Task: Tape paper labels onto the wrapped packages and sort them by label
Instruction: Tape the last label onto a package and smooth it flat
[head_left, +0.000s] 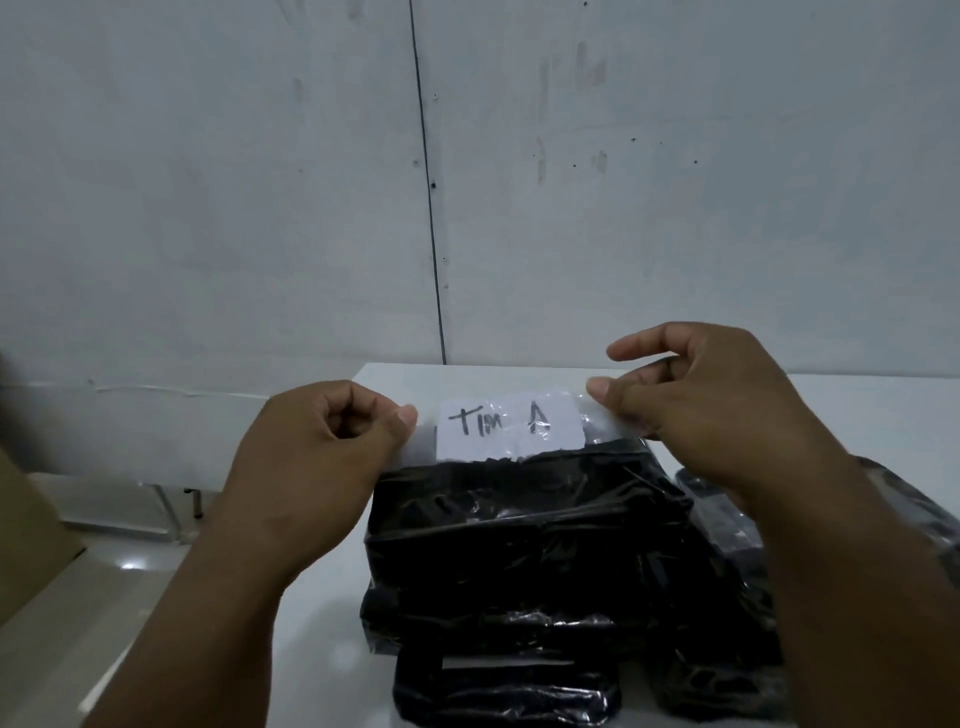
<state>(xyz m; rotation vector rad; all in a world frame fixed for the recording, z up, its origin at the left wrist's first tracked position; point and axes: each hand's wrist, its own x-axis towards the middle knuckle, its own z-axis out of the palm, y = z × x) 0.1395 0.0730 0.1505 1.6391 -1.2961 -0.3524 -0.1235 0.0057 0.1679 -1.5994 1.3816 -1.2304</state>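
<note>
Paper label reading "TIM A", stuck on a clear tape strip stretched level, long axis side to side, just above the top black wrapped package. Left hand pinching the strip's left end, fingers curled; right hand pinching the right end, forefinger raised. Stack resting on white table.
</note>
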